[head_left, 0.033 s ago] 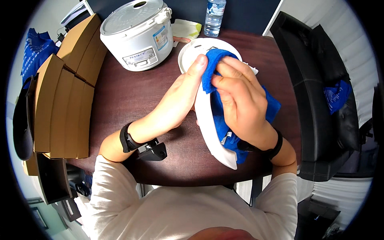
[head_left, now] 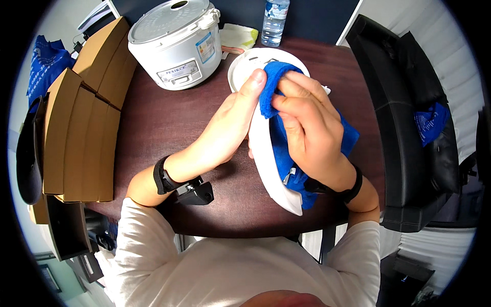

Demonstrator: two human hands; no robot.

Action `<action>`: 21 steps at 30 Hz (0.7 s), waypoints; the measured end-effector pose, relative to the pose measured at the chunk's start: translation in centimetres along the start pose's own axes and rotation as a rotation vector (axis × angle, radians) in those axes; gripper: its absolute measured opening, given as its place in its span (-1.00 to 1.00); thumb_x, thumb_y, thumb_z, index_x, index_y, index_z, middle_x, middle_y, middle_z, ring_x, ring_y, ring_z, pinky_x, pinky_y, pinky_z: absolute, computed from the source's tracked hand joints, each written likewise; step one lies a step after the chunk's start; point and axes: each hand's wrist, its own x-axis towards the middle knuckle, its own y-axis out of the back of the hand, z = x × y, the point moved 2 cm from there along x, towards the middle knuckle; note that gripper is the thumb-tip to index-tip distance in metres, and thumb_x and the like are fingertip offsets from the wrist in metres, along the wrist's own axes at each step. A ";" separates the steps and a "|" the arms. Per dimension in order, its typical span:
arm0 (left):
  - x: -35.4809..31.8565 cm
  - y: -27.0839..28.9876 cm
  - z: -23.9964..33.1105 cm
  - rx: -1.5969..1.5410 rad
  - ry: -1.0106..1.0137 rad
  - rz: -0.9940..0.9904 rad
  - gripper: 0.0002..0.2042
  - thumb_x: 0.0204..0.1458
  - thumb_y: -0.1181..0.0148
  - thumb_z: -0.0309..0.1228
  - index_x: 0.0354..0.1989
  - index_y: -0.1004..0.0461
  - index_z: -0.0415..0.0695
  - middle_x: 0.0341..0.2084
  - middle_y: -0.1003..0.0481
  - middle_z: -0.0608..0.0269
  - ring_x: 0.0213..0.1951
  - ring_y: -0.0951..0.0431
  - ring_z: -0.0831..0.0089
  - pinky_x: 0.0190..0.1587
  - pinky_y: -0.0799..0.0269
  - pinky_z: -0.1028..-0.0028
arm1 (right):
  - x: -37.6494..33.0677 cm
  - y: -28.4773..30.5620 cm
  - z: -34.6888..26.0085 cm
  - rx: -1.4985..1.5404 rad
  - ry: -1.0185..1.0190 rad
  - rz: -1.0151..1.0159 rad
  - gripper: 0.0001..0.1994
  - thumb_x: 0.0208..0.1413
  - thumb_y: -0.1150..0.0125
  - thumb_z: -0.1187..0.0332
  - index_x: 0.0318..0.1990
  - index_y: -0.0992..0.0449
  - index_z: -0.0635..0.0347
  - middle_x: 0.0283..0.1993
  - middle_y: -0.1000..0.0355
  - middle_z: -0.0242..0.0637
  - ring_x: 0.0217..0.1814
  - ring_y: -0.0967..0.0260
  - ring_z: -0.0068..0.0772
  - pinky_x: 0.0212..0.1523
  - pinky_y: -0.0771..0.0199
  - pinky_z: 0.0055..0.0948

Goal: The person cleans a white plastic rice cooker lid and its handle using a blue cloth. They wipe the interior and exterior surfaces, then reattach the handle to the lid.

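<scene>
Blue cloth [head_left: 343, 135] wraps over the upper end of the white curved piece [head_left: 263, 148], which you hold tilted between your hands, above the near part of the dark table [head_left: 169, 117]. Your left hand [head_left: 230, 125] grips its left side, thumb pointing up beside the fold; most of those fingers are hidden, so you cannot count on how firm that hold is. Your right hand [head_left: 313, 125] pinches the bunched fold between thumb and curled fingers. If the left grip is loose, a hard rub from the right could twist the piece out and drop its narrow lower end onto the table. The loose cloth hanging near your right wristband [head_left: 354, 185] could snag there and drag. A wide swing forward could also knock the white round part [head_left: 236, 77] behind your hands, and beyond it the water bottle [head_left: 275, 23]. Against the earlier frame, little differs: your right hand and the fold sit a touch further right, the piece's lower tip is very slightly higher, and both holds look the same.
</scene>
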 end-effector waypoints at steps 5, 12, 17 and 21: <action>0.0 -0.6 0.0 0.029 -0.048 0.059 -0.30 0.20 0.41 0.18 -0.49 -0.45 -0.24 -0.73 -0.39 0.29 -0.75 -0.31 0.67 -0.75 -0.14 0.68 | 0.0 0.0 -0.2 0.062 0.005 -0.020 -0.81 -0.17 -0.22 0.61 -0.31 -0.47 0.34 -0.16 -0.49 -0.09 -0.02 -0.40 -0.12 -0.06 -0.46 -0.32; 0.4 -0.3 -0.2 -0.020 -0.099 0.117 -0.33 0.21 0.38 0.16 -0.31 -0.45 -0.27 -0.62 -0.44 0.26 -0.64 -0.40 0.63 -0.65 -0.28 0.67 | 0.2 0.4 -0.7 0.064 0.023 -0.065 -0.80 -0.19 -0.22 0.61 -0.31 -0.49 0.32 -0.16 -0.49 -0.12 -0.04 -0.40 -0.16 -0.08 -0.46 -0.34; 0.5 -0.5 1.0 -0.161 -0.147 0.185 -0.39 0.14 0.20 0.18 -0.11 -0.41 -0.21 -0.29 -0.51 0.10 -0.27 -0.54 0.43 -0.16 -0.46 0.52 | -0.4 -0.1 -1.3 0.085 0.057 -0.104 -0.77 -0.23 -0.23 0.56 -0.30 -0.50 0.30 -0.16 -0.48 -0.16 -0.06 -0.39 -0.21 -0.10 -0.46 -0.38; -0.1 -1.1 2.4 -0.212 -0.142 0.256 -0.47 0.11 0.07 0.12 -0.15 -0.40 -0.18 -0.43 -0.45 0.25 -0.41 -0.46 0.55 -0.33 -0.39 0.59 | -0.7 -0.5 -1.9 0.128 0.067 -0.139 -0.78 -0.23 -0.24 0.52 -0.32 -0.51 0.27 -0.18 -0.48 -0.19 -0.10 -0.40 -0.25 -0.13 -0.47 -0.39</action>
